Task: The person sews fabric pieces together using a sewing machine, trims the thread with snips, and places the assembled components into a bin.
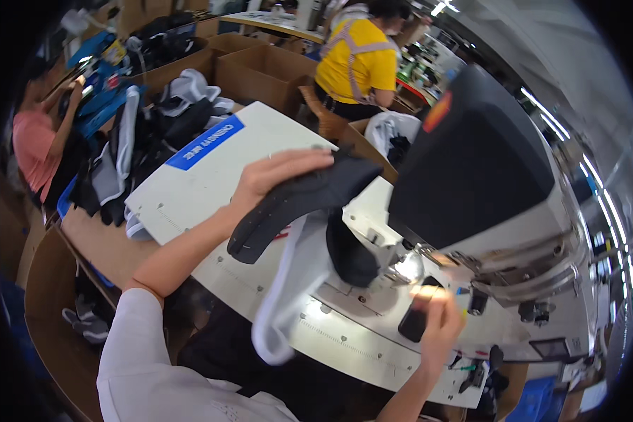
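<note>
My left hand holds up a black padded fabric piece, its fingers lying along the top and its thumb hidden. Light grey-white lining hangs from the piece over the white table, its lower end blurred. Another black part of the work curves down beside the sewing machine's needle area. My right hand is near that lit area, apart from the fabric. Its fingers look bent, but motion smears their tips. Under them a black phone-like slab lies on the table.
A large sewing machine head with a black cover stands at the right. The white work table runs beneath my arms. Black and grey pieces are heaped at the left. Cardboard boxes and two people, one in a yellow shirt, are beyond.
</note>
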Demonstrator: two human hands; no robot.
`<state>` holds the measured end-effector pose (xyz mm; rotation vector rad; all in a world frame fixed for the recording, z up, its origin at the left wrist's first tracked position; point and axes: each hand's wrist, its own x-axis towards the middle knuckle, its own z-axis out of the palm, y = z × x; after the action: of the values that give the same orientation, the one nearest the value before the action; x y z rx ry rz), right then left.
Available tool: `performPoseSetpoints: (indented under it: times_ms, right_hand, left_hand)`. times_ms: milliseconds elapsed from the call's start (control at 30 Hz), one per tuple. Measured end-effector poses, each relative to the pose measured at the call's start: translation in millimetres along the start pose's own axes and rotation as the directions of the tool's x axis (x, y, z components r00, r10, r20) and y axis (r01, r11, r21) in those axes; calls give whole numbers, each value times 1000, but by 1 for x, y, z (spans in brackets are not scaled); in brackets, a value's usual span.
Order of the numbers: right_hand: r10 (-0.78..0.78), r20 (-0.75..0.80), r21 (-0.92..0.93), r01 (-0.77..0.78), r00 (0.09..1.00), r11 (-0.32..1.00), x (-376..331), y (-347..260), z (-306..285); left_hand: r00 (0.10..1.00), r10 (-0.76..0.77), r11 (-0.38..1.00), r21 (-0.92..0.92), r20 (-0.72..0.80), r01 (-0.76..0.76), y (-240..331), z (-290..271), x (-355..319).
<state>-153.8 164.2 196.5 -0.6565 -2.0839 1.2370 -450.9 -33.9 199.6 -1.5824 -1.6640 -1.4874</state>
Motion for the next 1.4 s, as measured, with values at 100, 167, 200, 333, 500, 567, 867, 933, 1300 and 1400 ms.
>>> performPoseSetpoints:
  times_ms: [100,167,200,333,500,567,867,933,1300,1400]
  right_hand:
    - [-1,25,174,-3,1000,985,59,100,-42]
    - [134,-50,-195,-141,990,971,77,101,-33]
    - [142,-84,-198,-156,986,968,77,101,-34]
    - [167,-161,-185,-196,973,963,74,104,-22]
    - [221,-248,-208,-275,943,939,61,100,-19]
    - [250,-279,-233,-318,927,919,52,97,-19]
    - [260,-326,378,-127,909,917,-9,17,49]
    - [178,-438,355,-12,881,935,-13,8,67]
    - [-4,-501,118,74,865,990,0,17,61]
    - [125,-453,30,-125,883,992,5,-19,52]
  left_hand:
    - [974,224,966,136,-24,-219,-4,36,34]
    - [947,322,932,172,9,-318,-23,54,41]
    - [916,401,890,226,18,-395,-31,62,43]
    - [883,469,864,209,-1,-458,-64,82,43]
    - [994,104,984,142,36,-108,-92,98,39]
    - [997,-28,998,60,73,23,-87,109,22]
    - [866,476,745,451,156,-491,5,103,-25]
    - [768,620,751,162,158,-640,6,110,-22]
    - [802,575,809,36,159,-587,19,115,-7]
    - [860,453,892,-112,236,-439,9,104,0]
